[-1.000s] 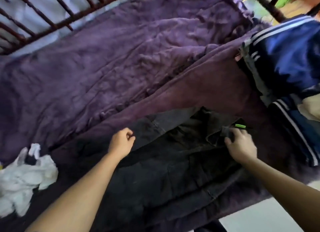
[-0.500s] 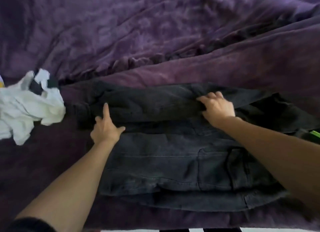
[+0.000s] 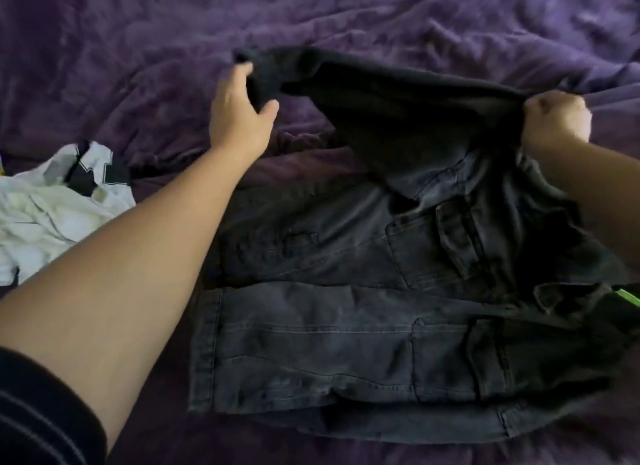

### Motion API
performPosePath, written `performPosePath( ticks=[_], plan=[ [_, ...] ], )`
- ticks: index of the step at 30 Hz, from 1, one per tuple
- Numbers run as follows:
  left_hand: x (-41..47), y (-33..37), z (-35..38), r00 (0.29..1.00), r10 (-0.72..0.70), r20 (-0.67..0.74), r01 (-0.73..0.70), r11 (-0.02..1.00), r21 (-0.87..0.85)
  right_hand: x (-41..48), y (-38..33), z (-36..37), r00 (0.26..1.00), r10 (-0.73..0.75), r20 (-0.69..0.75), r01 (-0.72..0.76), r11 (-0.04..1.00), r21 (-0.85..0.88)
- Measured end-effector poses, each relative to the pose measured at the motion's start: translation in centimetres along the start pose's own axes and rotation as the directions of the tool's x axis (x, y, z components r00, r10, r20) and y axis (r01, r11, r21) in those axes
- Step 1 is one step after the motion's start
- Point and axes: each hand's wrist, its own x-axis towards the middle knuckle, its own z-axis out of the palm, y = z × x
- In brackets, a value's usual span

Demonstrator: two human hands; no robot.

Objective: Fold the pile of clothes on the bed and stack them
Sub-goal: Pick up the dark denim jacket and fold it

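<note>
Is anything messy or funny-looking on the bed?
Only a little. The white garment lies crumpled at the left on the purple blanket, not folded. The black jeans are half folded, their far part held up by the left hand and right hand. Nothing looks torn or spilled.

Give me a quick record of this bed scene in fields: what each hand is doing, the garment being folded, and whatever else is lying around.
surface: purple bedspread, rumpled
garment in work: dark denim garment, near part lying flat, far part lifted off the bed
left hand: grips the lifted part's left end
right hand: fisted around its right end
other clothing: white garment, crumpled at the left, apart from the denim
detail: green tag at the denim's right edge
</note>
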Motion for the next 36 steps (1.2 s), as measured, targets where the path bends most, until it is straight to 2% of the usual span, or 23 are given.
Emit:
performPosePath(
  ticks=[2, 3, 5, 7, 9, 11, 12, 14, 16, 19, 22, 25, 26, 28, 29, 30, 33, 35, 36],
  plan=[
    [-1.0, -3.3, 0.7, 0.993, -0.113, 0.026, 0.108, 0.983, 0.147, -1.0, 0.6, 0.9, 1.000, 0.009, -0.015, -0.010, 0.998, -0.068],
    [-2.0, -5.4, 1.2, 0.973, -0.226, 0.047, 0.212, 0.957, 0.196, -2.0, 0.9, 1.7, 0.999, -0.052, 0.001, 0.052, 0.992, -0.114],
    [-4.5, -9.3, 2.1, 0.871, -0.481, 0.099, 0.445, 0.858, 0.256, -4.4, 1.2, 3.8, 0.956, -0.278, 0.088, 0.289, 0.945, -0.150],
    [-6.8, -12.4, 3.2, 0.782, -0.611, 0.121, 0.556, 0.772, 0.307, -6.5, 0.5, 6.5, 0.860, -0.451, 0.238, 0.489, 0.862, -0.131],
    [-8.1, -14.2, 4.0, 0.792, -0.606, 0.073, 0.558, 0.767, 0.318, -7.9, -0.4, 9.4, 0.787, -0.466, 0.404, 0.564, 0.809, -0.166],
    [-8.0, -15.2, 4.1, 0.793, -0.610, -0.007, 0.590, 0.765, 0.257, -8.4, -1.3, 11.7, 0.775, -0.390, 0.497, 0.562, 0.784, -0.262],
    [-7.7, -15.5, 3.9, 0.774, -0.632, -0.026, 0.621, 0.751, 0.227, -8.3, -1.6, 12.4, 0.791, -0.355, 0.499, 0.543, 0.783, -0.304],
    [-7.1, -16.0, 3.2, 0.741, -0.671, -0.011, 0.661, 0.728, 0.183, -7.4, -1.9, 12.8, 0.840, -0.301, 0.451, 0.465, 0.828, -0.313],
    [-6.6, -16.3, 2.6, 0.759, -0.651, 0.013, 0.647, 0.757, 0.095, -6.3, -1.9, 11.9, 0.878, -0.263, 0.399, 0.376, 0.895, -0.238],
    [-4.4, -15.5, 0.8, 0.849, -0.522, -0.084, 0.522, 0.853, -0.017, -3.9, -2.1, 9.4, 0.927, -0.259, 0.270, 0.299, 0.947, -0.115],
    [0.2, -13.4, -0.7, 0.914, -0.348, -0.207, 0.355, 0.935, -0.001, -0.1, -3.1, 7.8, 0.965, -0.217, 0.144, 0.226, 0.973, -0.045],
    [5.4, -11.1, -0.5, 0.852, -0.456, -0.256, 0.413, 0.887, -0.206, 3.2, -4.3, 7.8, 0.993, -0.116, 0.009, 0.116, 0.993, 0.036],
    [6.7, -10.5, -0.1, 0.842, -0.499, -0.204, 0.429, 0.850, -0.307, 3.7, -4.5, 8.1, 0.997, -0.075, 0.008, 0.074, 0.995, 0.063],
    [8.2, -10.3, 0.7, 0.837, -0.545, -0.043, 0.470, 0.758, -0.452, 3.8, -4.6, 8.9, 0.995, -0.035, 0.093, 0.023, 0.992, 0.127],
    [7.9, -10.4, 0.9, 0.832, -0.554, 0.039, 0.507, 0.729, -0.460, 3.2, -4.4, 9.2, 0.987, -0.055, 0.151, 0.036, 0.991, 0.128],
    [6.8, -10.6, 0.9, 0.834, -0.549, 0.056, 0.519, 0.746, -0.418, 2.1, -4.1, 9.2, 0.977, -0.100, 0.187, 0.082, 0.992, 0.100],
    [0.1, -13.0, 0.4, 0.891, -0.450, -0.068, 0.426, 0.877, -0.222, -3.8, -1.8, 8.4, 0.949, -0.279, 0.148, 0.280, 0.960, 0.016],
    [-6.5, -15.0, 0.1, 0.905, -0.422, -0.055, 0.416, 0.905, -0.087, -9.6, 0.7, 7.8, 0.922, -0.357, 0.147, 0.356, 0.934, 0.036],
    [-10.1, -15.8, -0.1, 0.896, -0.443, -0.025, 0.441, 0.896, -0.050, -12.7, 2.1, 7.7, 0.909, -0.369, 0.193, 0.370, 0.928, 0.036]
  ],
)
